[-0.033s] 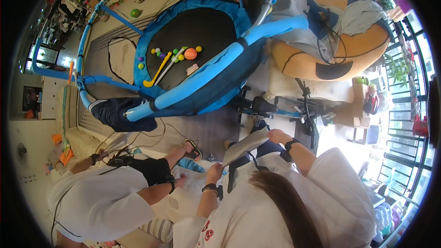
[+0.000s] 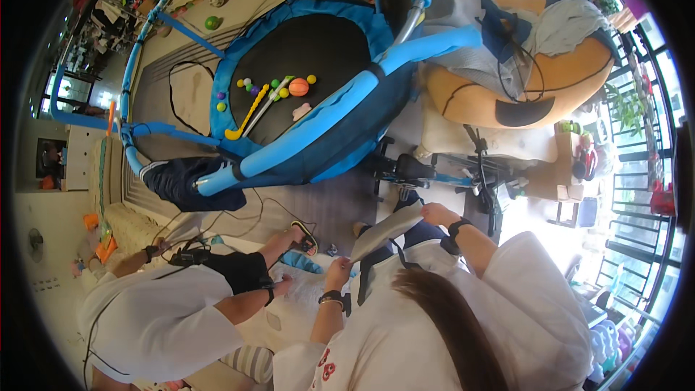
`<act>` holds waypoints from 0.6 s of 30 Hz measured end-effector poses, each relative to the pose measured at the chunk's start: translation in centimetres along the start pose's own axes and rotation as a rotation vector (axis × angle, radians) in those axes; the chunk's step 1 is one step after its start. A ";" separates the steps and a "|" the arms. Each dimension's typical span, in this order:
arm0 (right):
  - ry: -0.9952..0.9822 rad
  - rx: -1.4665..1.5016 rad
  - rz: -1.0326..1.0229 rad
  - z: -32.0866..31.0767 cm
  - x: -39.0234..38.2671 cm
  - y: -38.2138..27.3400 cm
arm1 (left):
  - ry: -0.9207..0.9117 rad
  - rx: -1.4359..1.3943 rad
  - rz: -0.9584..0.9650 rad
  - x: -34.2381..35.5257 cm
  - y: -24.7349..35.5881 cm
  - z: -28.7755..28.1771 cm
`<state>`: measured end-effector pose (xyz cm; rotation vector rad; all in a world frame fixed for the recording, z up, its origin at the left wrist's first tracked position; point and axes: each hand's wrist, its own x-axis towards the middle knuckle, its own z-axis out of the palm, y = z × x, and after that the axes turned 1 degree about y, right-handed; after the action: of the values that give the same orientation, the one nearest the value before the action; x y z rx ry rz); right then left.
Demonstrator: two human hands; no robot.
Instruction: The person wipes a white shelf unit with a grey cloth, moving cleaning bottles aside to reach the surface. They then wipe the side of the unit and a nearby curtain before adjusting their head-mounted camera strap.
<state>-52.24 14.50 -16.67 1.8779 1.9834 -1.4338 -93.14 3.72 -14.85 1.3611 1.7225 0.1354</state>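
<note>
My left hand (image 2: 339, 269) and my right hand (image 2: 437, 214) grip opposite ends of a flat grey piece (image 2: 387, 232), perhaps fabric, held slanting above my lap. A dark strap hangs beneath it over my dark-trousered legs (image 2: 405, 206). At my left sits a co-worker (image 2: 152, 315) in a white top and black shorts, whose right hand (image 2: 282, 284) is low beside a pale fluffy cover (image 2: 264, 322). The co-worker's left hand (image 2: 158, 245) is near dark cables and a pale object (image 2: 187, 230) that is too small to make out.
A blue trampoline (image 2: 253, 18) holds small balls and plastic sticks, with dark cloth (image 2: 184, 185) over its frame. Ahead right are a bicycle (image 2: 416, 168), a tan plush seat (image 2: 463, 94) with cloths and cardboard boxes (image 2: 550, 181). A barred window (image 2: 637, 195) lines the right.
The co-worker's left hand has shifted slightly, and a pale object shows more plainly by it. My hands look unchanged.
</note>
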 end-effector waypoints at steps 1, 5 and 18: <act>-0.002 0.004 -0.017 -0.8 0.2 0.4 | 0.031 0.001 0.021 0.6 0.6 0.4; -0.179 0.057 -0.063 -5.7 -0.1 3.8 | 0.165 0.018 0.087 1.7 5.7 0.7; 0.886 0.209 -0.002 -20.7 -4.5 6.4 | 0.189 0.068 0.213 7.4 15.1 1.9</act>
<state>-34.95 23.07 -5.83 2.9690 2.1576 -0.8820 -80.79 14.78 -11.53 1.6248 1.7448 0.3365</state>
